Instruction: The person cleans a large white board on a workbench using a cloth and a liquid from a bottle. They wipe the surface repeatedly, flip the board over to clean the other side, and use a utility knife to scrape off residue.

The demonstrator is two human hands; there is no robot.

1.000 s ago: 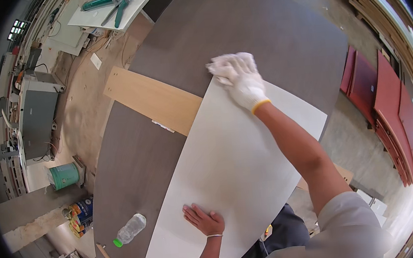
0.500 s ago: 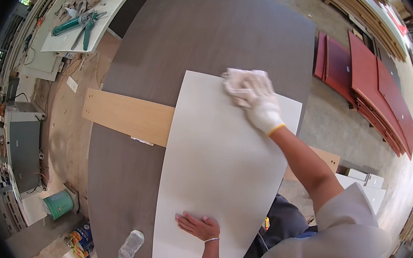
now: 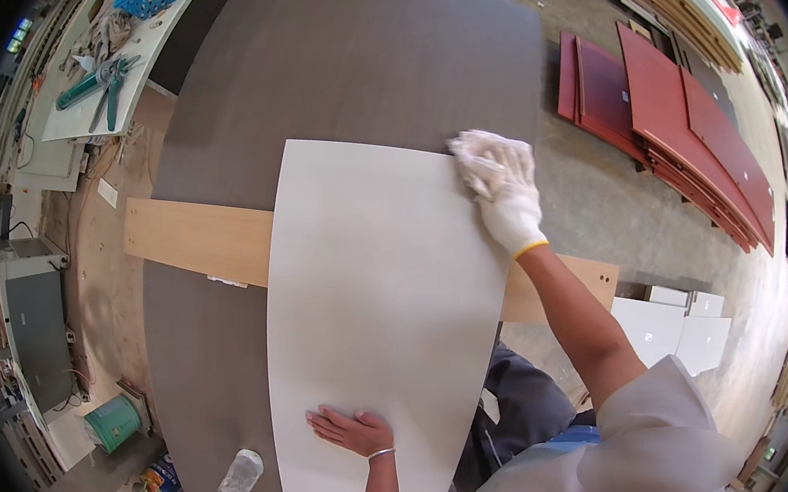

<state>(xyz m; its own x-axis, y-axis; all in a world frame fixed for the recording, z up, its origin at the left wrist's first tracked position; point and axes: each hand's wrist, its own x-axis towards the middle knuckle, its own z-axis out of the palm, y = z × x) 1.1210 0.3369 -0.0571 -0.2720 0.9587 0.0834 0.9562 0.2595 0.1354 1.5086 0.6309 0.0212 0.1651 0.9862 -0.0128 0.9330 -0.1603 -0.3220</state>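
Observation:
A large white panel (image 3: pixel 369 277) lies on a dark brown wood-grain board (image 3: pixel 337 52). My left hand (image 3: pixel 353 430), bare with a band at the wrist, rests flat on the panel's near part, fingers stretched out. My right hand (image 3: pixel 510 197) wears a white knit glove with a yellow cuff edge. It presses a pale pinkish cloth (image 3: pixel 489 145) at the panel's far right corner, covering that corner. A light wooden plank (image 3: pixel 199 239) shows left of the panel and passes out of sight beneath it.
A clear plastic bottle (image 3: pixel 239 479) with a green cap lies on the brown board's near left. Dark red panels (image 3: pixel 676 124) are stacked to the right. A green caulking gun (image 3: pixel 89 86) sits on a side table at far left. A green bucket (image 3: pixel 113 423) stands below it.
My right hand has slid the cloth rightward across the panel to its far right corner. My left hand stays flat on the panel. The whole view has turned slightly.

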